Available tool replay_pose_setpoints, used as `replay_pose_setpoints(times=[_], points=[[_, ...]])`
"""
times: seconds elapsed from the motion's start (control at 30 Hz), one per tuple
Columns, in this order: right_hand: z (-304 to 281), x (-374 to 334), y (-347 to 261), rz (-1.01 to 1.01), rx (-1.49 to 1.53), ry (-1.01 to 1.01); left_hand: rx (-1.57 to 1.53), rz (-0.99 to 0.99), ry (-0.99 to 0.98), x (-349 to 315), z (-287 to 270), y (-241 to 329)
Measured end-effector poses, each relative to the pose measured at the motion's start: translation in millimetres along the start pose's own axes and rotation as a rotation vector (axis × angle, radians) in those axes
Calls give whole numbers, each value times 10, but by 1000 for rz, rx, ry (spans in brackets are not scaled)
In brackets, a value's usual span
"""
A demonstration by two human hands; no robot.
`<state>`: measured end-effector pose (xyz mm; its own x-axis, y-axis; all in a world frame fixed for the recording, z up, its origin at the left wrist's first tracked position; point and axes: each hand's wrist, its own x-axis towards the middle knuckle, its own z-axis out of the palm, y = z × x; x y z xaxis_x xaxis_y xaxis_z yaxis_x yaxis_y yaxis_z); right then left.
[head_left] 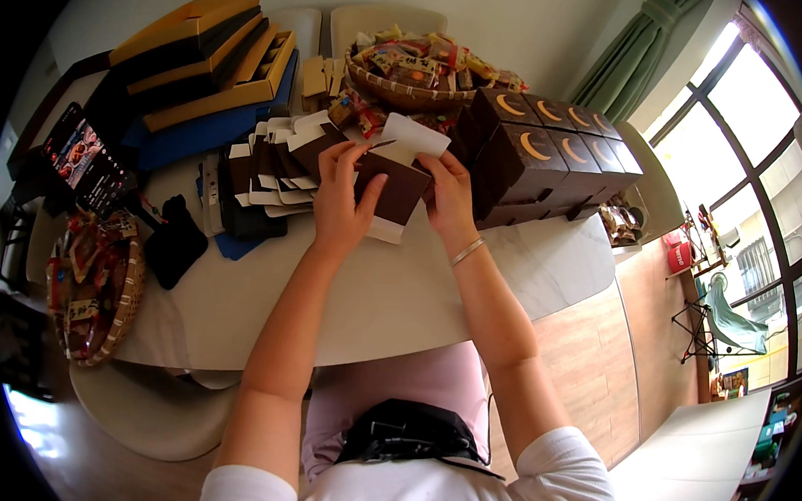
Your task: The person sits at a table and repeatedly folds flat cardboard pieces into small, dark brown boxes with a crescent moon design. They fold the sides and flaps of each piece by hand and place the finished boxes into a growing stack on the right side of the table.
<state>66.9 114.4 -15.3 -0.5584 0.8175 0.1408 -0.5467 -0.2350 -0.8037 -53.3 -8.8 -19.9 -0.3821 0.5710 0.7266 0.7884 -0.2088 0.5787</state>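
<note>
Both hands hold a small dark brown cardboard box (399, 194) above the far side of the table, its white inner flaps standing out at top and bottom. My left hand (342, 192) grips its left side, thumb across the brown face. At its right edge, my right hand (449, 190) pinches the card near the upper white flap. Just left of my hands lie several flat, unfolded brown and white boxes (274, 162) in an overlapping pile. To the right stands a block of stacked brown boxes (523, 158) with gold crescents on them.
A wicker basket (402, 92) of wrapped snacks stands at the back, another basket (129, 287) at the left edge. Yellow and black box trays (197, 71) are stacked back left. A phone (88, 158) stands upright near a black cloth-like item (175, 240). The marble-patterned table (385, 297) ends before my lap.
</note>
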Motion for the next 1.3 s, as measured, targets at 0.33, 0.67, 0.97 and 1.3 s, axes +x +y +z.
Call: replay_pose_setpoints(times=[0.33, 0.67, 0.97, 1.3], points=[[54, -59, -19, -10, -16, -66, 173, -88, -123, -73, 40, 140], [53, -39, -45, -26, 2, -38, 270, 13, -141, -64, 36, 193], [8, -36, -76, -34, 5, -16, 227, -122, -131, -63, 74, 243], [58, -108, -116, -118, -104, -271, 289, -36, -99, -65, 71, 240]])
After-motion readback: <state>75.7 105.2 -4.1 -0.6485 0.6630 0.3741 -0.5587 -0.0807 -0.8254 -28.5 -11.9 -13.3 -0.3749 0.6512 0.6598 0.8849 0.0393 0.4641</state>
